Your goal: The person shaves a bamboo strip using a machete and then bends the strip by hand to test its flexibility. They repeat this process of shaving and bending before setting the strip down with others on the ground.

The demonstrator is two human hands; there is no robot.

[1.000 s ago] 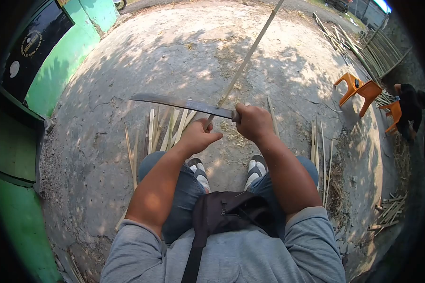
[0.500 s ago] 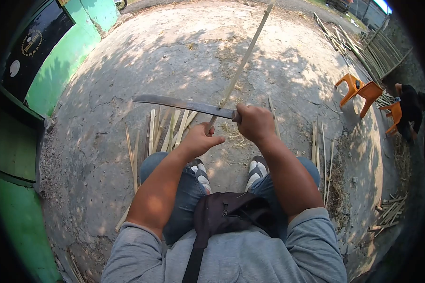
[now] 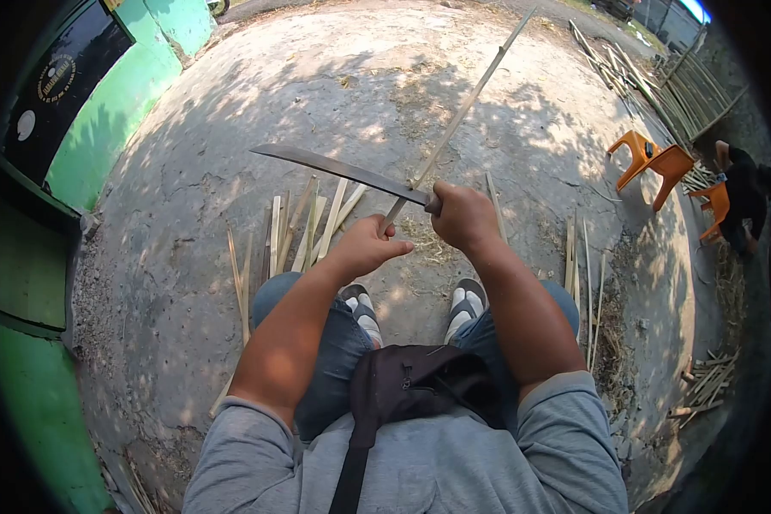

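My left hand [image 3: 367,248] grips the near end of a long, thin bamboo strip [image 3: 457,120], its thumb stretched out to the right. From there the strip slants up and away to the right. My right hand [image 3: 464,216] is closed round the handle of a machete [image 3: 343,174], whose long blade points left and crosses the strip just beyond my left fingers. Blade and strip appear to touch near a small nub on the strip. Most of the handle is hidden in my fist.
Split bamboo strips [image 3: 330,218] lie by my left knee, and more strips [image 3: 571,265] by my right. Orange plastic stools [image 3: 672,167] and a crouching person in black [image 3: 745,201] are at the right. A bamboo rack [image 3: 702,94] leans behind them. A green wall [image 3: 103,141] borders the left.
The strip's far end has swung to the right and its tip now shows. The machete's tip has moved slightly right and up, with the blade sloping more.
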